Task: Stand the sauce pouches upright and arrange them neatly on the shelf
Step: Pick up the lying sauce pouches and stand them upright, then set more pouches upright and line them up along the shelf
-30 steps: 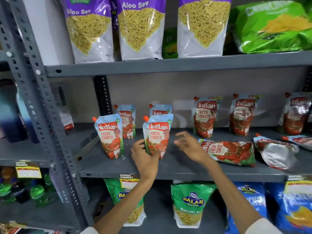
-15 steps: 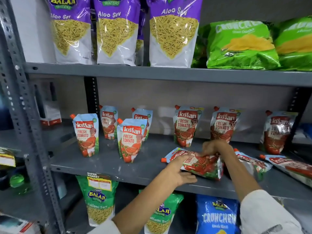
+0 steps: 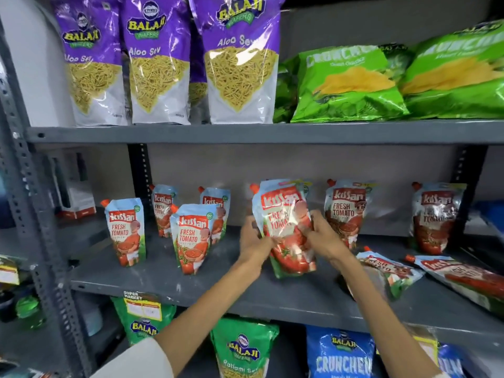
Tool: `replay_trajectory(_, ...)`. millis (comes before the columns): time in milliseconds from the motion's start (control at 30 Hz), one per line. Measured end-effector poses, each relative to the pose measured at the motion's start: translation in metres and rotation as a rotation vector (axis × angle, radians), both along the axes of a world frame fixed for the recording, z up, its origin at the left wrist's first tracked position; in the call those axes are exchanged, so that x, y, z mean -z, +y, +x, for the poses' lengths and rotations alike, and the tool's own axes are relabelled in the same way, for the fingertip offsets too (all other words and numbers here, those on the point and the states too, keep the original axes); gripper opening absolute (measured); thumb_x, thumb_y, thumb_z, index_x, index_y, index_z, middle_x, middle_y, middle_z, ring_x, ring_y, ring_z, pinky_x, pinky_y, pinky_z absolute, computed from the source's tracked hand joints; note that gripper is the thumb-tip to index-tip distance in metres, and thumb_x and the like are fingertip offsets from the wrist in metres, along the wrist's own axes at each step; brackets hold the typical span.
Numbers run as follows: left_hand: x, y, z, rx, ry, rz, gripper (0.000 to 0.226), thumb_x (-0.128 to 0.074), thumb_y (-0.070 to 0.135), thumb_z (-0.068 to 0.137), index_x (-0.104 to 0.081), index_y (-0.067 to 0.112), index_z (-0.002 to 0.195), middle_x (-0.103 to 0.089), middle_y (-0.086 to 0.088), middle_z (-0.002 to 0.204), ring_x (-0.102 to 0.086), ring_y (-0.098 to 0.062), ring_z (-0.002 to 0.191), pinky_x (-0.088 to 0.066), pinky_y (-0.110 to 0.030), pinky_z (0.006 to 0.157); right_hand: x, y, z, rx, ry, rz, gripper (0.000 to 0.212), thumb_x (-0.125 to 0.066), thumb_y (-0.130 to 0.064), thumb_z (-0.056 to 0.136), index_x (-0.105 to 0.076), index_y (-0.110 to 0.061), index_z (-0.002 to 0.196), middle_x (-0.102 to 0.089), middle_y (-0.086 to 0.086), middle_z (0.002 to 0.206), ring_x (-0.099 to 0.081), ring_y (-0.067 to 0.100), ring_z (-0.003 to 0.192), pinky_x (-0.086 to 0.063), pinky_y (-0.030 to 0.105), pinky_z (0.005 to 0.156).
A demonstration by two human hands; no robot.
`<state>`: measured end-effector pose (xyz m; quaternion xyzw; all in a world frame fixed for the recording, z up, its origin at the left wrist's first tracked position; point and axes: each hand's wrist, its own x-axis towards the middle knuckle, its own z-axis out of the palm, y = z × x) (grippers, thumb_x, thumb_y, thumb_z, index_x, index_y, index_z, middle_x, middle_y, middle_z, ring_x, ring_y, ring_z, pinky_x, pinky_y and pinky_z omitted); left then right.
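Shelf (image 3: 169,282), grey metal, middle tier: both hands hold one sauce pouch (image 3: 283,227) upright, base at or just above the shelf; contact cannot be confirmed. Left hand (image 3: 255,241) grips its left edge, right hand (image 3: 321,236) its right edge, fingers clamped on the pouch from both sides. Four standing pouches (image 3: 191,238) are grouped to the left; two more (image 3: 345,211) stand against the back wall at right. Two fallen pouches (image 3: 387,271) lie flat at front right.

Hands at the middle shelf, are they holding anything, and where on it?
Yes: a ketchup pouch, nearly upright. The left hand grips its left edge, the right hand its right edge, both around mid-height.
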<state>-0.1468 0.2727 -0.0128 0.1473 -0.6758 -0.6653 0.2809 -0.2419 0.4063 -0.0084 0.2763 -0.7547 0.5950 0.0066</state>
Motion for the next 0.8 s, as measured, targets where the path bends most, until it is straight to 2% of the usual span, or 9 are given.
replay_trajectory(67, -0.008, -0.015, -0.005, -0.022, 0.077, -0.175, 0.051, -0.071, -0.01, 0.075, -0.05, 0.032, 0.093, -0.066, 0.009, 0.092, -0.064, -0.003, 0.086, -0.053, -0.015, 0.064, 0.002, -0.01, 0.004, 0.002, 0.06, -0.121, 0.02, -0.049, 0.0, 0.097, -0.039, -0.011, 0.11, -0.059, -0.008, 0.101, -0.059, 0.006, 0.095, -0.053, 0.024, 0.082)
replay_trajectory(167, 0.002, -0.037, -0.01, -0.006, 0.118, -0.316, 0.047, -0.071, -0.009, 0.079, -0.053, 0.028, 0.102, -0.067, 0.011, 0.096, -0.067, -0.005, 0.093, -0.058, -0.016, 0.066, 0.024, -0.027, 0.008, -0.045, 0.055, -0.145, 0.031, -0.048, 0.001, 0.097, -0.031, -0.012, 0.119, -0.058, 0.001, 0.12, -0.058, 0.014, 0.11, -0.053, 0.033, 0.094)
replay_trajectory(300, 0.045, -0.065, -0.008, 0.055, 0.073, -0.36, 0.044, -0.07, -0.003, 0.085, -0.054, 0.011, 0.123, -0.067, -0.005, 0.115, -0.066, -0.024, 0.109, -0.055, -0.022, 0.078, 0.065, -0.043, 0.012, -0.079, 0.083, -0.07, 0.052, -0.049, -0.014, 0.099, -0.022, -0.014, 0.145, -0.056, -0.006, 0.128, -0.06, -0.002, 0.109, -0.048, 0.006, 0.088)
replay_trajectory(400, 0.054, -0.078, -0.007, 0.064, 0.093, -0.3, 0.049, -0.07, -0.002, 0.085, -0.053, 0.019, 0.127, -0.065, -0.002, 0.117, -0.064, -0.023, 0.109, -0.052, -0.021, 0.078, 0.073, -0.05, 0.013, -0.101, 0.108, -0.106, 0.042, -0.05, -0.022, 0.099, -0.029, -0.036, 0.133, -0.056, -0.021, 0.123, -0.058, -0.017, 0.106, -0.047, 0.004, 0.086)
replay_trajectory(467, 0.057, -0.083, -0.007, 0.061, 0.094, -0.28, 0.052, -0.069, -0.001, 0.087, -0.051, 0.026, 0.127, -0.063, 0.001, 0.117, -0.063, -0.021, 0.109, -0.053, -0.024, 0.08, 0.074, -0.055, 0.015, -0.095, 0.092, -0.117, 0.037, -0.051, -0.022, 0.099, -0.032, -0.04, 0.124, -0.058, -0.015, 0.123, -0.059, -0.008, 0.109, -0.05, 0.012, 0.091)
replay_trajectory(567, 0.059, -0.083, -0.005, 0.056, 0.089, -0.274, 0.054, -0.066, -0.001, 0.09, -0.049, 0.02, 0.136, -0.061, -0.003, 0.123, -0.062, -0.023, 0.114, -0.056, -0.031, 0.086, 0.073, -0.059, 0.022, -0.083, 0.067, -0.16, 0.031, -0.052, -0.022, 0.098, -0.037, -0.037, 0.122, -0.059, -0.007, 0.126, -0.06, -0.001, 0.111, -0.053, 0.012, 0.085)
replay_trajectory(667, 0.06, -0.072, 0.001, -0.038, 0.092, -0.279, 0.059, -0.064, 0.0, 0.091, -0.043, 0.015, 0.144, -0.057, -0.007, 0.131, -0.058, -0.021, 0.119, -0.055, -0.035, 0.095, 0.071, -0.053, 0.03, -0.1, 0.043, -0.133, 0.038, -0.056, -0.024, 0.097, -0.039, -0.029, 0.13, -0.06, -0.004, 0.13, -0.061, 0.005, 0.114, -0.052, 0.023, 0.094)
replay_trajectory(733, 0.066, -0.057, 0.009, -0.242, 0.15, -0.353, 0.054, -0.066, 0.005, 0.091, -0.045, 0.02, 0.139, -0.054, 0.0, 0.129, -0.057, -0.011, 0.112, -0.052, -0.027, 0.091, 0.067, -0.039, 0.034, -0.067, 0.051, -0.03, 0.041, -0.06, -0.027, 0.094, -0.043, -0.021, 0.131, -0.063, -0.002, 0.129, -0.062, 0.01, 0.115, -0.053, 0.031, 0.098)
replay_trajectory(800, 0.071, -0.038, 0.018, -0.387, 0.259, -0.413, 0.04, -0.066, 0.011, 0.091, -0.049, 0.03, 0.122, -0.056, 0.006, 0.117, -0.059, -0.002, 0.094, -0.054, -0.023, 0.079, 0.058, -0.013, 0.037, 0.067, 0.137, 0.029, 0.032, -0.062, -0.026, 0.093, -0.049, -0.018, 0.121, -0.069, -0.003, 0.116, -0.068, 0.011, 0.103, -0.055, 0.026, 0.088)
